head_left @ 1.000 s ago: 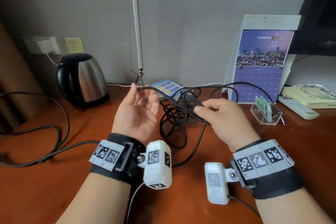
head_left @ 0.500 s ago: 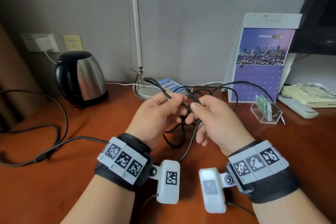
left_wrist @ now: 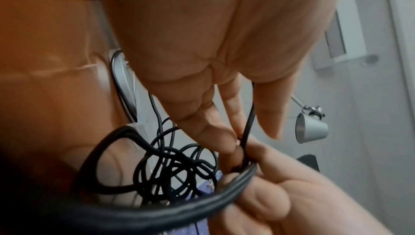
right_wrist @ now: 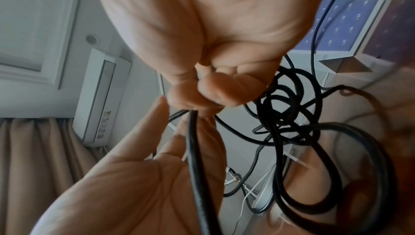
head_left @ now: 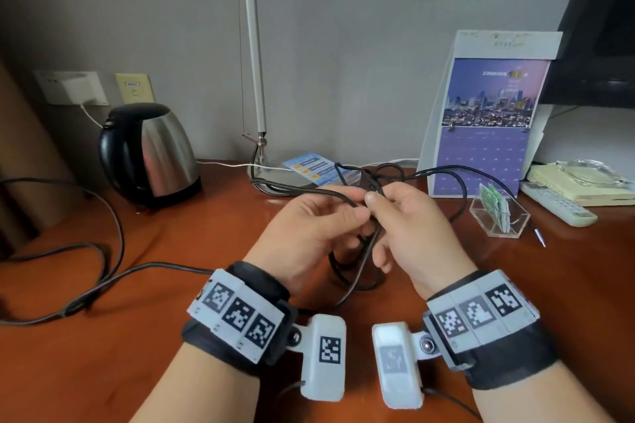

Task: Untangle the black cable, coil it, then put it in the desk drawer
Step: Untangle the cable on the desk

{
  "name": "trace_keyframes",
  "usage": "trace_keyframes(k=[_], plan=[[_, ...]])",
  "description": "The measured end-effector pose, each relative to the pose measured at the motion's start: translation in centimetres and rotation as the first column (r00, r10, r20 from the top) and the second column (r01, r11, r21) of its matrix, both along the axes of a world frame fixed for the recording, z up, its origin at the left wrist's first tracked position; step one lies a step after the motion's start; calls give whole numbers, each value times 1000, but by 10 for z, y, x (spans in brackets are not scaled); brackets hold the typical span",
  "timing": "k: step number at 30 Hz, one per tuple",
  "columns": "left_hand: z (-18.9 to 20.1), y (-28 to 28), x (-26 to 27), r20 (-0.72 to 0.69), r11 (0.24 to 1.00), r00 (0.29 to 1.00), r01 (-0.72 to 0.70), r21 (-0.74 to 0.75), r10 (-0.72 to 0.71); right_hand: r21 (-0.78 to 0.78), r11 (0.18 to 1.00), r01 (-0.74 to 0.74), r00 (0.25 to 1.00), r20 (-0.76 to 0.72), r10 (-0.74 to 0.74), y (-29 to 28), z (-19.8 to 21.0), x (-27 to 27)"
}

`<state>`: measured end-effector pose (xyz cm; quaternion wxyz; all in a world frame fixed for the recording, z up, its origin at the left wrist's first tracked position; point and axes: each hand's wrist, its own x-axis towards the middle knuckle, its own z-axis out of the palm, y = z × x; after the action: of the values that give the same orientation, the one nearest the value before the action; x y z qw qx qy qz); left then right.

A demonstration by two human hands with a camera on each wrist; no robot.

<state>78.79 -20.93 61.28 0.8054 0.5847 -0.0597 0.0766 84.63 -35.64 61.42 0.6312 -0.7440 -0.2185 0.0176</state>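
Observation:
The black cable (head_left: 357,271) is a tangled bunch. Part hangs in loops under my hands and part lies on the wooden desk (head_left: 103,354) behind them. Its thin metal plug (head_left: 539,237) rests on the desk to the right. My left hand (head_left: 357,213) pinches a strand between thumb and fingers. My right hand (head_left: 372,197) is curled on the cable right beside it, fingertips nearly touching. The left wrist view shows the knot of loops (left_wrist: 170,168) beyond the fingers; in the right wrist view the tangle (right_wrist: 283,114) hangs to the right. No drawer is in view.
A steel kettle (head_left: 147,151) stands at the back left, with a second dark cord (head_left: 103,251) snaking over the left of the desk. A lamp pole (head_left: 254,45) and its base, a calendar (head_left: 484,127), a clear holder (head_left: 498,216) and a remote (head_left: 556,204) line the back.
My left hand, open and palm-up a second ago, has turned over and taken hold of the cable. Both hands have come together over the tangle.

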Motion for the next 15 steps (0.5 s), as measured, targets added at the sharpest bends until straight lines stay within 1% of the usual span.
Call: trace_keyframes(k=[2,4,5,7,9,10,11,12,13,15], plan=[[-1,-1,1,1,999,999,-54,4,54,30,999,-12,1000,-9,12,0,1,-2],[2,1,1,-2,992,993,-121,-33,121,54,998,-32,999,-27,33,1,3,-4],[4,3,0,0,987,989,-146,-68,147,62,998,-34,999,-37,37,1,3,-4],[7,8,1,-8,966,982,-185,-183,187,83,996,-25,997,-75,31,0,4,-4],[9,13,2,-40,932,974,-223,-284,221,138,990,-22,988,-150,43,-1,6,-4],[8,14,3,-56,923,973,-230,-308,224,187,982,-25,977,-203,63,0,8,-5],[8,13,3,-66,925,975,-222,-307,212,247,969,-21,962,-260,87,0,10,-6],[7,11,2,-72,939,979,-205,-275,193,306,952,-9,945,-308,108,1,12,-7],[6,8,1,-70,961,985,-171,-216,160,352,936,4,932,-340,125,2,14,-8],[5,-1,-2,-57,994,996,-76,-81,72,394,919,10,924,-354,142,3,15,-9]])
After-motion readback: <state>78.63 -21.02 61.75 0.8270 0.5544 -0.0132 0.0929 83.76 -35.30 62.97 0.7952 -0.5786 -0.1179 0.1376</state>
